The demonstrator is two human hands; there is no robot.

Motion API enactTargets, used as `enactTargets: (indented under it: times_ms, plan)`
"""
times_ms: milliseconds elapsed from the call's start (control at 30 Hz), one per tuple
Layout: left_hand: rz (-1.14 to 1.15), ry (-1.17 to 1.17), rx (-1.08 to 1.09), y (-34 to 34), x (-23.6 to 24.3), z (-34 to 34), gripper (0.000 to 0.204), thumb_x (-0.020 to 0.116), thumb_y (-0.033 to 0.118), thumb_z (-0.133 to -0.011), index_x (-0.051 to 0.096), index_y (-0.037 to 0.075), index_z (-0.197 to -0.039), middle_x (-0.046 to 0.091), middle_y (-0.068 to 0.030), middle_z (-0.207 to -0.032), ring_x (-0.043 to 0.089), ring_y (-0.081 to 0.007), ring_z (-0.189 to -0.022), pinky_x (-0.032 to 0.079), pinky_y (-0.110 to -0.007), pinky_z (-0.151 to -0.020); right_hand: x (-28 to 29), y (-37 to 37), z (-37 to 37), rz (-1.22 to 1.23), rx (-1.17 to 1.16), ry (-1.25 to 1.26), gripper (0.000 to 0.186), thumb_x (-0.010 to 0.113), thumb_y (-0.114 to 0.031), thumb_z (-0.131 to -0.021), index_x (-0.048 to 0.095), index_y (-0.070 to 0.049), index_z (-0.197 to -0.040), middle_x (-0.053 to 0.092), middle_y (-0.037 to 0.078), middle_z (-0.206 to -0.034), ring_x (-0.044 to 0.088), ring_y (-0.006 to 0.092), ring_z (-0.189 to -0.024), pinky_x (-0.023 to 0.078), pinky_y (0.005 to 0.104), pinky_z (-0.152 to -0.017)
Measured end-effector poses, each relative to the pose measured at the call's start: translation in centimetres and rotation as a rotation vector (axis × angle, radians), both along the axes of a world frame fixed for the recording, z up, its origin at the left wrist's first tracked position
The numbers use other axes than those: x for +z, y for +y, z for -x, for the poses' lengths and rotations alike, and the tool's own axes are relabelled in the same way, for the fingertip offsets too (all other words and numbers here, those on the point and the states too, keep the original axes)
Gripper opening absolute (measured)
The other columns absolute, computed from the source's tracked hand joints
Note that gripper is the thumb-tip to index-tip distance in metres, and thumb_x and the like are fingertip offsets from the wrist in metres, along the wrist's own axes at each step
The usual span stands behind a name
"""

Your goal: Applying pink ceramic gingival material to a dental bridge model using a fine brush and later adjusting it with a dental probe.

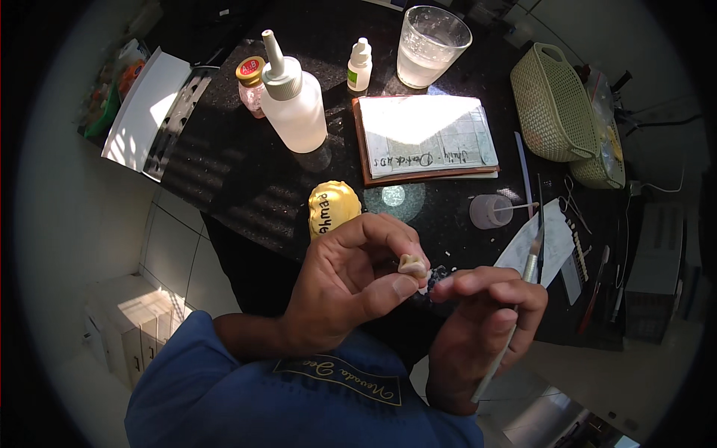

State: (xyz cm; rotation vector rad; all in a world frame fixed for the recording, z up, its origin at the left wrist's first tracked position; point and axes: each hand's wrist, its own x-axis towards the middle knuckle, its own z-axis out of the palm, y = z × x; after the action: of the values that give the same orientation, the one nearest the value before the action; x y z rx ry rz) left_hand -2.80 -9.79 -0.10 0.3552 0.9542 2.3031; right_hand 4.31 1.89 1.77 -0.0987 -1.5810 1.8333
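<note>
Desk (pixel 246 187) first — black stone, squeeze bottle (pixel 295 101) at 11 o'clock, yellow cast (pixel 333 207) dead centre. Left hand (pixel 351 287) pinches a small tooth-coloured piece (pixel 411 264); right hand (pixel 485 328), at 5 o'clock, is closed round a thin tool (pixel 523 291). Looks like fine shaping — next touch needs a steady tip.

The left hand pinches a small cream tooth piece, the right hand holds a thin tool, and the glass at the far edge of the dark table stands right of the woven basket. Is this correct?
Not quite. In the head view, the glass stands left of the basket, not right. The rest holds: the left hand pinches the tooth piece, and the right hand holds the thin tool over the dark table.
</note>
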Motion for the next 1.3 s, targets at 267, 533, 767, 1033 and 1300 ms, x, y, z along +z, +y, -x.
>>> enactTargets:
  times_ms: [267,533,767,1033,1300]
  plan:
    - [-0.097,-0.452,-0.252,-1.1,1.1,-0.2,0.016,0.061,0.015,-0.085,0.050,0.010,-0.095,0.052,-0.0040,-0.100,0.055,-0.0171,-0.104,0.049,-0.036,-0.091,2.7,10.3,-5.1,-0.245,-0.476,-0.372,0.034,0.053,-0.026,-0.092,0.049,0.004,-0.109,0.049,0.005,-0.082,0.048,0.0088,-0.063,0.037,0.0173,-0.048]
    - [-0.007,-0.381,-0.198,-0.7,1.3,-1.0,0.013,0.060,0.014,-0.086,0.050,0.009,-0.093,0.054,-0.0048,-0.097,0.056,-0.0183,-0.104,0.049,-0.037,-0.092,3.5,14.4,-6.9,-0.662,-0.259,-0.922,0.016,0.060,-0.013,-0.088,0.058,0.001,-0.095,0.054,0.002,-0.072,0.050,0.0089,-0.061,0.041,0.0228,-0.056]
    - [0.115,-0.376,-0.137,-2.3,0.8,-2.9,0.015,0.061,0.012,-0.084,0.050,0.006,-0.093,0.056,-0.0076,-0.097,0.058,-0.0231,-0.105,0.050,-0.038,-0.092,3.6,14.2,-4.9,-1.137,-0.108,-1.033,0.021,0.068,-0.004,-0.077,0.060,0.003,-0.096,0.061,0.012,-0.075,0.060,0.0182,-0.063,0.046,0.0298,-0.056]
    - [0.165,-0.409,-0.016,-4.0,-2.2,-5.5,0.018,0.063,0.013,-0.084,0.050,0.006,-0.094,0.057,-0.0085,-0.099,0.055,-0.0248,-0.111,0.044,-0.039,-0.098,3.2,15.9,0.6,-1.216,-0.110,-0.988,0.018,0.066,-0.004,-0.077,0.058,0.001,-0.092,0.063,0.012,-0.075,0.065,0.0208,-0.068,0.049,0.0314,-0.059]
    - [0.098,-0.473,-0.020,-3.5,-3.3,-5.9,0.016,0.061,0.017,-0.085,0.049,0.009,-0.094,0.057,-0.0073,-0.101,0.050,-0.0253,-0.117,0.039,-0.041,-0.102,2.5,18.1,1.1,-1.123,-0.157,-1.066,0.028,0.061,-0.004,-0.074,0.058,0.002,-0.101,0.057,0.004,-0.071,0.056,0.0097,-0.064,0.046,0.0258,-0.061]
